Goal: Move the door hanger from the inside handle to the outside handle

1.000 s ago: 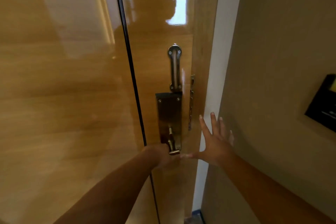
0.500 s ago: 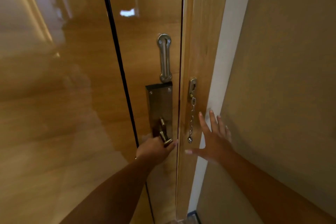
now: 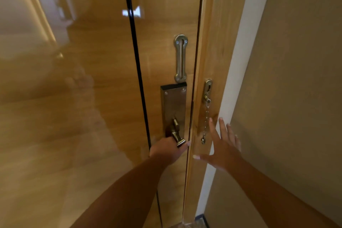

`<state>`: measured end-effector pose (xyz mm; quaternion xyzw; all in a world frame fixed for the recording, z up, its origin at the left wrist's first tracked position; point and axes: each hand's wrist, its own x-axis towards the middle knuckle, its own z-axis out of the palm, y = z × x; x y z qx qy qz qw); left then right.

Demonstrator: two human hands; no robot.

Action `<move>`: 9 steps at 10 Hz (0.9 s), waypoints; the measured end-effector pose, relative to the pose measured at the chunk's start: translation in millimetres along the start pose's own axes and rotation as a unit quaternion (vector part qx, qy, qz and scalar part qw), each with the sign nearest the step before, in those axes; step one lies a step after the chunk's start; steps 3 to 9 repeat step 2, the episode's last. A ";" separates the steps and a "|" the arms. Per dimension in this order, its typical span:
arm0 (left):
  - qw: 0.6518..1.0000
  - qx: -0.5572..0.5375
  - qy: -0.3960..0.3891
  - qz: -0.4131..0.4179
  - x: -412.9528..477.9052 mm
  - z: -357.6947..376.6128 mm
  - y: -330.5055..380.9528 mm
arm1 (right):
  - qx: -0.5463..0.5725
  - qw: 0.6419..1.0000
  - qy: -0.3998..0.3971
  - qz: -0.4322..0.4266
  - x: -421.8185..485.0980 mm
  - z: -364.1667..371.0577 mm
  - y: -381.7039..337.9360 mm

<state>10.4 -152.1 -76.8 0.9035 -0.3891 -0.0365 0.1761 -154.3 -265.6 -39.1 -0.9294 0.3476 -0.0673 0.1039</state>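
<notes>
The door hanger shows nowhere in this view, so its place cannot be told. The left hand (image 3: pixel 169 152), at lower centre of the frame, is wrapped around the door handle (image 3: pixel 178 138), covering most of the lever; only its brass end and neck stick out above the knuckles, below the dark lock plate (image 3: pixel 174 105). The right hand (image 3: pixel 221 146) is spread wide with fingers apart, holding nothing, over the frame's pale edge and the beige wall (image 3: pixel 296 98); whether the palm touches them is hard to make out. The glossy wooden door (image 3: pixel 83 107) fills the left of the frame, its sheen blurring reflections. A thin dark gap runs between door edge and door frame (image 3: pixel 209 52). One slotted guard plate (image 3: pixel 181 58) sits above the lock plate; one chain (image 3: pixel 205 122) hangs from the frame, just left of the right hand's fingertips. Both forearms are cut off by the bottom edge.
</notes>
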 end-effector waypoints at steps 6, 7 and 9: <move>0.990 0.119 -0.063 0.037 -12.5 -43.2 8.9 | 0.025 1.000 0.013 0.014 -39.0 -22.9 2.3; 0.990 0.119 -0.063 0.037 -12.5 -43.2 8.9 | 0.025 1.000 0.013 0.014 -39.0 -22.9 2.3; 0.990 0.119 -0.063 0.037 -12.5 -43.2 8.9 | 0.025 1.000 0.013 0.014 -39.0 -22.9 2.3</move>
